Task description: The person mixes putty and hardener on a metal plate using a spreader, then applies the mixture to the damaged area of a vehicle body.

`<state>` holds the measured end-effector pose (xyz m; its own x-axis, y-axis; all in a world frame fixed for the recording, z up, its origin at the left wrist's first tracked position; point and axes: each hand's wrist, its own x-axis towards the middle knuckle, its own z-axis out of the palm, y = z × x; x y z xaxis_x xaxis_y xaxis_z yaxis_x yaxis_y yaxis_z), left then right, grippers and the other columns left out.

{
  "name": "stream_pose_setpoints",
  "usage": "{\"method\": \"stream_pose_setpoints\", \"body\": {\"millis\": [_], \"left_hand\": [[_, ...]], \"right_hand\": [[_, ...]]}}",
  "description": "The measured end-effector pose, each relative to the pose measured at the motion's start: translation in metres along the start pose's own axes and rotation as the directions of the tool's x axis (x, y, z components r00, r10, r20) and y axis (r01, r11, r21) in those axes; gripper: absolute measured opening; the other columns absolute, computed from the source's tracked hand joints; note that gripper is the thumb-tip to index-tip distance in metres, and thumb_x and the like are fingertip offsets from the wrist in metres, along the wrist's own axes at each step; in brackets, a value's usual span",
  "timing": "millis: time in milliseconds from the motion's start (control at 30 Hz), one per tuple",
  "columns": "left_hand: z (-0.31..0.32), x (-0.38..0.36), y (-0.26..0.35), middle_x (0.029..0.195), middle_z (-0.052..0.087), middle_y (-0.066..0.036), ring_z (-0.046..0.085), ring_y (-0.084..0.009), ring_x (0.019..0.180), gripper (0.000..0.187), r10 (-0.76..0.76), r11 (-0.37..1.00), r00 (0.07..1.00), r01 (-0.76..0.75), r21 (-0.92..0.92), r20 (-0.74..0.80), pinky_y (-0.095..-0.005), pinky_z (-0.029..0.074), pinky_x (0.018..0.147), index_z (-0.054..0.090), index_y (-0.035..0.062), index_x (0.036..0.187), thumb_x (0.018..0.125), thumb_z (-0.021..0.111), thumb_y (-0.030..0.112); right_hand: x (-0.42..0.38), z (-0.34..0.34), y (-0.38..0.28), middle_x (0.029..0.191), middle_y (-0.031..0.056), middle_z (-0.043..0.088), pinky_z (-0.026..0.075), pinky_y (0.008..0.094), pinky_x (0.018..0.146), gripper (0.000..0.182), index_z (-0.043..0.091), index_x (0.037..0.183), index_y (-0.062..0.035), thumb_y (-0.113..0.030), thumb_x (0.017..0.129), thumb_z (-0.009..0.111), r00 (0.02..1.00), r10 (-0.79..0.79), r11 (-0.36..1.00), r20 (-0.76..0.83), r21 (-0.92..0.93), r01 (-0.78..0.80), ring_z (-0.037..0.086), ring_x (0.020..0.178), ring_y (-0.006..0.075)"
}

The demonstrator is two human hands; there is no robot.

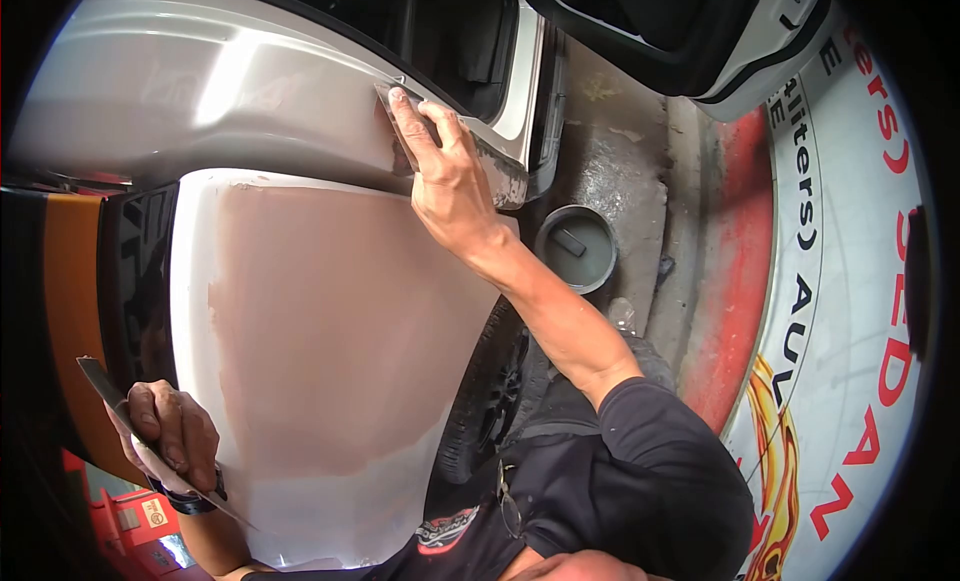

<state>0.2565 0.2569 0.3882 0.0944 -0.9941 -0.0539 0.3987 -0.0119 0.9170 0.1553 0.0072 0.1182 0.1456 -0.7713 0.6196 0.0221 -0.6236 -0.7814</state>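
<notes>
My right hand [440, 176] presses a thin putty spreader [384, 106] with its fingertips against the silver car body [290, 111], just below the dark window. Part of the spreader is hidden beneath the fingers. At the lower left, my left hand [170, 436] is closed around a thin flat plate [100, 381], seen nearly edge-on. A dark band circles the left wrist. Between both hands lies a white car panel [320, 511] with a broad pinkish-brown coated patch [340, 311].
On the wet ground, a round bucket [576, 248] holds greyish water and a small dark block [569, 242]. A tyre [475, 411] sits beside the panel. Another car's open door [690, 41] is at the top. A lettered white board [830, 381] and red-painted kerb [735, 281] stand right.
</notes>
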Motion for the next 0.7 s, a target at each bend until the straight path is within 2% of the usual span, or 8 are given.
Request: {"method": "stream_pose_setpoints", "body": {"millis": [100, 200, 400, 467, 533, 633, 700], "left_hand": [[-0.001, 0.000, 0.000, 0.073, 0.066, -0.019, 0.065, -0.0264, 0.049, 0.022, 0.002, 1.000, 1.000, -0.002, 0.001, 0.019, -0.0359, 0.051, 0.035, 0.064, -0.0036, 0.099, 0.100, 0.054, 0.016], [-0.006, -0.001, 0.002, 0.078, 0.067, -0.021, 0.068, -0.0299, 0.056, 0.019, -0.008, 1.000, 0.996, 0.007, 0.002, 0.093, -0.0390, 0.054, 0.039, 0.064, -0.0043, 0.103, 0.099, 0.055, 0.012], [-0.016, 0.008, 0.009, 0.084, 0.069, -0.023, 0.071, -0.0334, 0.065, 0.019, -0.076, 0.997, 0.971, 0.080, -0.011, 0.226, -0.0438, 0.057, 0.044, 0.062, -0.0044, 0.110, 0.096, 0.057, 0.008], [-0.017, 0.010, 0.010, 0.084, 0.069, -0.023, 0.071, -0.0333, 0.065, 0.020, -0.081, 0.996, 0.967, 0.088, -0.017, 0.243, -0.0444, 0.057, 0.045, 0.062, -0.0044, 0.111, 0.096, 0.058, 0.008], [-0.014, 0.008, 0.008, 0.083, 0.069, -0.022, 0.070, -0.0324, 0.063, 0.018, -0.054, 0.998, 0.977, 0.057, -0.009, 0.204, -0.0431, 0.057, 0.044, 0.062, -0.0044, 0.109, 0.096, 0.058, 0.008], [-0.008, 0.005, 0.007, 0.080, 0.068, -0.021, 0.069, -0.0305, 0.059, 0.016, -0.030, 0.999, 0.991, 0.033, -0.019, 0.131, -0.0403, 0.055, 0.041, 0.063, -0.0046, 0.106, 0.096, 0.058, 0.007], [-0.007, 0.004, 0.006, 0.078, 0.068, -0.021, 0.068, -0.0293, 0.057, 0.015, -0.017, 1.000, 0.995, 0.019, -0.020, 0.096, -0.0384, 0.054, 0.040, 0.063, -0.0046, 0.105, 0.096, 0.058, 0.007]], "right_hand": [[0.004, 0.007, 0.002, 0.123, 0.0246, 0.051, 0.042, 0.0477, 0.098, 0.068, 0.050, 0.143, -0.0103, 0.013, 0.078, 0.051, 1.000, -0.001, 1.000, -0.031, 0.002, 0.001, 0.052, 0.113, 0.0404], [0.007, 0.005, -0.001, 0.124, 0.0197, 0.050, 0.047, 0.0430, 0.098, 0.069, 0.051, 0.143, -0.0133, 0.016, 0.080, 0.053, 0.999, 0.001, 0.999, -0.040, -0.033, -0.003, 0.054, 0.112, 0.0384], [0.008, 0.008, -0.003, 0.125, 0.0202, 0.049, 0.047, 0.0437, 0.097, 0.068, 0.052, 0.141, -0.0125, 0.012, 0.078, 0.058, 1.000, 0.025, 1.000, 0.014, 0.018, -0.025, 0.053, 0.111, 0.0381], [0.002, 0.006, -0.006, 0.126, 0.0203, 0.048, 0.048, 0.0436, 0.096, 0.069, 0.052, 0.140, -0.0129, 0.012, 0.076, 0.058, 1.000, -0.015, 1.000, 0.027, 0.004, 0.015, 0.053, 0.111, 0.0383], [-0.009, 0.000, -0.016, 0.126, 0.0203, 0.049, 0.048, 0.0442, 0.096, 0.072, 0.052, 0.141, -0.0140, 0.014, 0.074, 0.057, 0.998, -0.043, 0.999, 0.040, 0.033, 0.042, 0.054, 0.113, 0.0394], [-0.019, -0.018, -0.015, 0.123, 0.0239, 0.050, 0.048, 0.0470, 0.097, 0.071, 0.052, 0.141, -0.0115, 0.014, 0.075, 0.053, 0.985, -0.024, 0.992, 0.171, 0.129, 0.002, 0.053, 0.109, 0.0412], [-0.013, -0.021, -0.012, 0.121, 0.0235, 0.052, 0.047, 0.0464, 0.096, 0.067, 0.053, 0.140, -0.0100, 0.014, 0.077, 0.052, 0.994, -0.013, 0.993, 0.108, 0.118, 0.000, 0.055, 0.108, 0.0410]]}}
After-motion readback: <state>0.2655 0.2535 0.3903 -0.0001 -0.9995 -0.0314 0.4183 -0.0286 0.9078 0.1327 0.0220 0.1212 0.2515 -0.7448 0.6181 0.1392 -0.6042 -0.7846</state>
